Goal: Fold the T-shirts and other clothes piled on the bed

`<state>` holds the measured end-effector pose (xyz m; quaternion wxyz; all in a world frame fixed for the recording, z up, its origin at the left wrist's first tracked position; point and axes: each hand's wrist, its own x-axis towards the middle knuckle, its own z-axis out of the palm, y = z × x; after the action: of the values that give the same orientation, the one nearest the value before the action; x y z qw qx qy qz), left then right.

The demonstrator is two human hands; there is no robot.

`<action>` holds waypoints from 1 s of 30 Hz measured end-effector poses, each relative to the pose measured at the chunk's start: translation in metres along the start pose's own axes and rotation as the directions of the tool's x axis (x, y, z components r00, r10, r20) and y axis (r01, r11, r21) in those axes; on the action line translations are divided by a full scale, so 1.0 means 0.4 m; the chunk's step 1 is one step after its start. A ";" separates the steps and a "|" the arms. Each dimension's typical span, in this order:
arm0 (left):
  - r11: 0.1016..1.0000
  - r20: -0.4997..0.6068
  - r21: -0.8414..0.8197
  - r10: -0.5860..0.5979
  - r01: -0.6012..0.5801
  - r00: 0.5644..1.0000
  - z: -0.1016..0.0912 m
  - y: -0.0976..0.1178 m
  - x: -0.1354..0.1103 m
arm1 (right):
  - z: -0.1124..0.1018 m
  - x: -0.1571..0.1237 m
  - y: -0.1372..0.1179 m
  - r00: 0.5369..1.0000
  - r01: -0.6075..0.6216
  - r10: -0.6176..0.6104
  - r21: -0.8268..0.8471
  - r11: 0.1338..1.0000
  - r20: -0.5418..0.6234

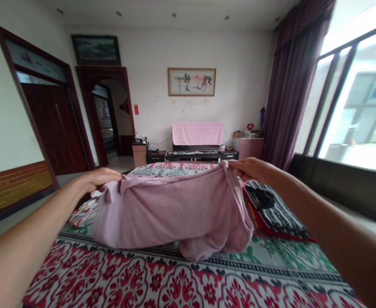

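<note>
A dusty-pink garment (175, 214) hangs stretched between my two hands above a bed. My left hand (102, 178) pinches its upper left edge with fingers closed. At the upper right corner my right hand (251, 169) grips the cloth, fingers closed too. The garment's lower part sags and touches the bed cover (136, 278), which is patterned in red, white and green.
A folded black-and-white striped cloth (273, 209) lies on a red one at the bed's right side. Beyond the bed stands a low dark cabinet (191, 156) with a pink-draped screen. A window ledge (342, 184) runs along the right; dark doors are at left.
</note>
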<state>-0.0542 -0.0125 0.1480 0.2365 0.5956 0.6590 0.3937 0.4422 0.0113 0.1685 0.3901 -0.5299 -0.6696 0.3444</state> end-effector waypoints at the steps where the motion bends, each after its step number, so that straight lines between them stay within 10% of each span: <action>1: 0.993 -0.066 -0.078 -0.099 0.094 0.993 0.025 0.006 0.022 | 0.026 0.021 0.004 0.999 -0.016 0.019 0.103 0.995 -0.030; 4: 0.978 -0.169 -0.205 -0.063 0.028 0.983 0.110 0.031 0.067 | 0.092 0.076 0.022 0.994 0.055 -0.022 0.328 0.943 -0.102; 8: 0.980 -0.308 0.190 0.115 -0.058 0.944 0.233 0.015 0.056 | 0.146 0.093 0.100 0.983 0.007 0.041 0.262 0.965 -0.178; 14: 0.832 0.024 0.519 0.216 -0.197 0.976 0.372 -0.150 -0.017 | 0.251 0.031 0.276 0.990 0.137 -0.137 -0.012 0.991 -0.044; 21: 0.782 0.161 0.562 0.214 -0.268 0.964 0.348 -0.321 -0.062 | 0.377 -0.068 0.321 0.941 0.331 -0.339 -0.200 0.922 -0.006; 30: 0.818 -0.142 0.551 0.290 -0.168 0.946 0.349 -0.429 -0.084 | 0.482 -0.169 0.295 0.785 0.618 -0.585 -0.319 0.718 0.202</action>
<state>-0.0420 -0.0086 -0.0753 -0.0612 0.6657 0.6871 0.2847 0.3322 -0.0404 -0.0339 0.3446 -0.3313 -0.8738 0.0896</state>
